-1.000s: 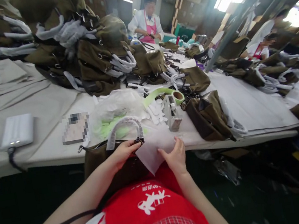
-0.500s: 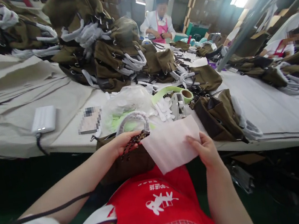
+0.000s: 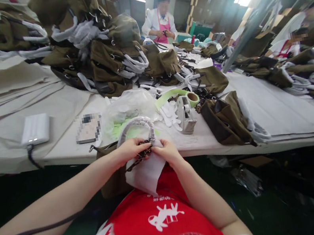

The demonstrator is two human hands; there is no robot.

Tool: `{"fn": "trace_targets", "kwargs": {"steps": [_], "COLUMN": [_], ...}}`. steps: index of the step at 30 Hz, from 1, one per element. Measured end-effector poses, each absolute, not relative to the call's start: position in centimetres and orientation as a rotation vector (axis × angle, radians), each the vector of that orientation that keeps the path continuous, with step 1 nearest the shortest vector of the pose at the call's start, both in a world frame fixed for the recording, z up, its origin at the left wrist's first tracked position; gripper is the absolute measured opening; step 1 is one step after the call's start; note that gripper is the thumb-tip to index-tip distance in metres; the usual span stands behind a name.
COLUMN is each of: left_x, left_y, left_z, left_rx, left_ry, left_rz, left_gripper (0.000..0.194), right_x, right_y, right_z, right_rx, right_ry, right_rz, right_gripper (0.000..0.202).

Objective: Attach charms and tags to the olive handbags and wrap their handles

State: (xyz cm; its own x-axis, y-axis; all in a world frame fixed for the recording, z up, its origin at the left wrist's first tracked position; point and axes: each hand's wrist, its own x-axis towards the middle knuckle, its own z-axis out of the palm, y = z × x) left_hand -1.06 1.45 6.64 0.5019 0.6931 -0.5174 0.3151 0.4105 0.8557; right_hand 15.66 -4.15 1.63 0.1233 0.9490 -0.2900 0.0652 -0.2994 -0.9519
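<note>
My left hand (image 3: pixel 132 149) is closed on a bunched dark patterned cord (image 3: pixel 146 151), whose loose end hangs below the fingers. With thumb and fingers pinched, my right hand (image 3: pixel 168 152) holds a thin white foam sheet (image 3: pixel 146 176) against the cord. The sheet droops in front of my red apron. Behind both hands, an olive-brown bag (image 3: pixel 112 183) rests at the table edge, partly hidden by my left arm. Its wrapped handle (image 3: pixel 134 123) arches up just beyond the fingers.
A tape dispenser (image 3: pixel 186 116), a green tape roll (image 3: pixel 192 98) and a clear plastic bag (image 3: pixel 127 105) lie ahead. Another brown bag (image 3: pixel 222 120) sits right. A phone (image 3: pixel 88 128) and a white power bank (image 3: pixel 35 129) lie left. Bags pile behind; a co-worker (image 3: pixel 161 22) stands beyond.
My right hand has moved left to my left hand, bringing the foam sheet onto the cord. The sheet, held out flat before, now folds and hangs down. The view has shifted slightly.
</note>
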Motion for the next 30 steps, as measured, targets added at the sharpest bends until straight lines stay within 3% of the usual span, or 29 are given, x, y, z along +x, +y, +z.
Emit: {"fn": "trace_targets", "kwargs": {"steps": [5, 12, 20, 24, 30], "left_x": [-1.8, -1.5, -1.9, -3.3, -3.5], "left_y": [0.5, 0.2, -0.8, -0.4, 1.4], "left_z": [5.6, 4.2, 4.2, 5.8, 5.4], "left_rx": [1.084, 1.077, 1.778, 1.695, 1.02], "left_ry": [1.087, 1.029, 1.165, 1.459, 1.067], "left_rz": [0.426, 0.379, 0.596, 0.989, 0.447], "left_gripper": [0.049, 0.046, 0.026, 0.049, 0.056], "right_x": [15.8, 13.7, 12.6, 13.4, 14.0], "right_y": [-5.6, -5.1, -4.2, -4.2, -4.4], "right_z": [1.8, 1.1, 0.5, 1.3, 1.8], "right_rx": [-1.079, -1.199, -1.277, -1.163, -1.134], "right_ry": [-0.528, -0.459, -0.435, -0.359, -0.396], "right_rz": [1.676, 1.559, 1.421, 1.586, 1.657], "right_gripper": [0.041, 0.033, 0.029, 0.033, 0.039]}}
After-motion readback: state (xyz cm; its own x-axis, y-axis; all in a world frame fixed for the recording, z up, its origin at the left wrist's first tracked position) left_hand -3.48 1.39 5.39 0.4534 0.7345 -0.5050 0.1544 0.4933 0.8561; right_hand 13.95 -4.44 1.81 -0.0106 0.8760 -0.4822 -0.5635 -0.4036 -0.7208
